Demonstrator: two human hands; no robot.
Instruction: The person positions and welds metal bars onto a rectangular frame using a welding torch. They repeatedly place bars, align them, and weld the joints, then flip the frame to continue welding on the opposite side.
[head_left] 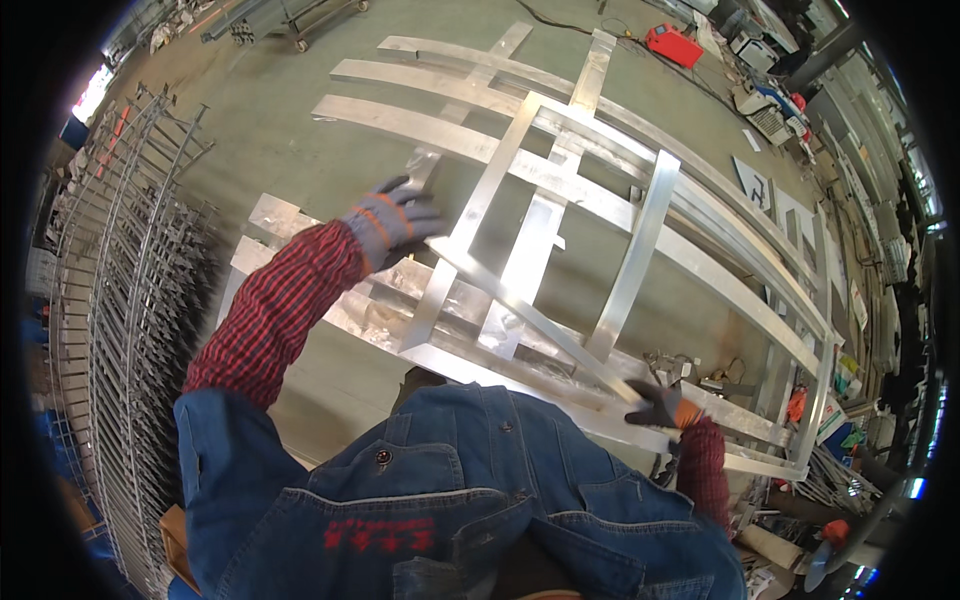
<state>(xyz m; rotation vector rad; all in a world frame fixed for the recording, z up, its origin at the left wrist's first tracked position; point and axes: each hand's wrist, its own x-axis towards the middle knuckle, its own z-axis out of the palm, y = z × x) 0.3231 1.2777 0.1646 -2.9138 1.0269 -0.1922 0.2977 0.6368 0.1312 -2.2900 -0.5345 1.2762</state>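
A slim metal bar (pixel 538 318) slants across the silvery metal frame (pixel 640 255) in front of me. My right hand (pixel 662 406), in a dark glove with an orange cuff, is closed round its near right end. Next to the bar's far left end is my left hand (pixel 393 222), in a grey glove with orange bands. Its fingers are spread, and whether they touch the bar is hard to see. The frame has long side rails and crosspieces, and it rests over several long flat metal bars (pixel 420 125).
Stacked metal railings (pixel 140 330) stand at the left. A red machine (pixel 674 46) with cables sits on the floor at the far right. Tools and clutter (pixel 715 372) lie near the frame's right part, and a wheeled trolley (pixel 290 25) stands at the back.
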